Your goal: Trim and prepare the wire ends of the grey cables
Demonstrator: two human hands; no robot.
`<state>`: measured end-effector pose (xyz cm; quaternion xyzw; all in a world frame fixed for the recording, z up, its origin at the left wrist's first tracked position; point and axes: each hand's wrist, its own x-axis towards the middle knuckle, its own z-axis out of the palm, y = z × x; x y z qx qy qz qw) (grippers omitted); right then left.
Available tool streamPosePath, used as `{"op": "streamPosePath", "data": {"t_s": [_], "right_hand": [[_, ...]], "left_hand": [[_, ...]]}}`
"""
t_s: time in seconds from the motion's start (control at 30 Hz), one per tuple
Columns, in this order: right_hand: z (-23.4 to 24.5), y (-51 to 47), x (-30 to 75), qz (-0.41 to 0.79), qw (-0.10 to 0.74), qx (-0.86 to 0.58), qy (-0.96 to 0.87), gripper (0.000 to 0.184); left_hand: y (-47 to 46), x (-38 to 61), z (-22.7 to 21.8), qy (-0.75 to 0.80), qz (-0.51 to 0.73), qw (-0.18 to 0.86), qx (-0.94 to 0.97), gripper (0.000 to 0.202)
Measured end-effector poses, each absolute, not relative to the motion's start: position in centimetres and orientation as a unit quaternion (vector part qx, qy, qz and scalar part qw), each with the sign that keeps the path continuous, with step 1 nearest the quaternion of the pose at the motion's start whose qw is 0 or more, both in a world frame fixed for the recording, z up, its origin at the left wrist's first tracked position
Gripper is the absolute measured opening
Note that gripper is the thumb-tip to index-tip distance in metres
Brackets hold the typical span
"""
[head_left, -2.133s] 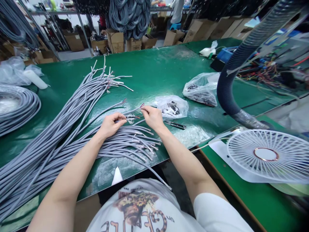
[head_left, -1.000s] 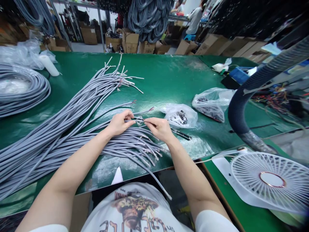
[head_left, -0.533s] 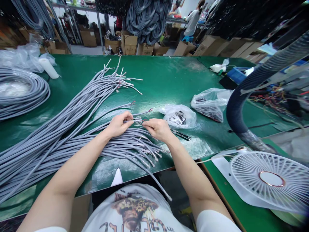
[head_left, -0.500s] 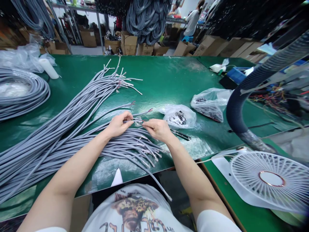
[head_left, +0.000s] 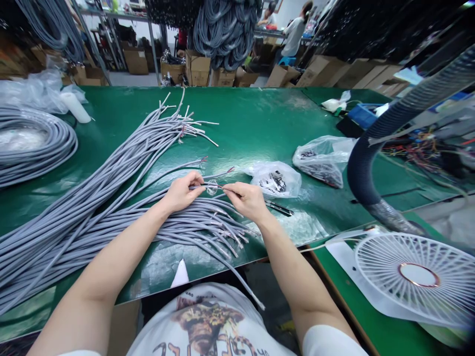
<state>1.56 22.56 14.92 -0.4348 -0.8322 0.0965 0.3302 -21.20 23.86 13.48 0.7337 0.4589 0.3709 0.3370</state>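
Long grey cables (head_left: pixel 111 188) fan across the green table (head_left: pixel 260 118), their stripped ends toward the middle. My left hand (head_left: pixel 181 192) is closed around one grey cable near its stripped end. My right hand (head_left: pixel 247 199) pinches that cable's thin inner wires, right by a frayed tuft of shielding (head_left: pixel 212 187) between the two hands. A second bunch of stripped cable ends (head_left: pixel 218 230) lies just below my hands.
Small pliers (head_left: pixel 278 207) lie right of my right hand, beside a clear bag of small parts (head_left: pixel 276 179); another bag (head_left: pixel 321 159) lies farther right. A coil of grey cable (head_left: pixel 33 143) lies at left, a white fan (head_left: pixel 415 277) and black hose (head_left: pixel 367 148) at right.
Over two seconds my right hand has moved in from the wire tips toward the cable end and now pinches the wires next to the shielding. The left hand keeps its hold.
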Motion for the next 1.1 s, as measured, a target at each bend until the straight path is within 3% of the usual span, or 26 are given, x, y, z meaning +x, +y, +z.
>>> {"op": "streamPosePath", "data": {"t_s": [1.1], "right_hand": [[14.09, 23.47, 1.31, 0.119, 0.318, -0.435, -0.834, 0.02]], "left_hand": [[24.02, -21.32, 13.1, 0.453, 0.364, 0.319, 0.749, 0.018]]}}
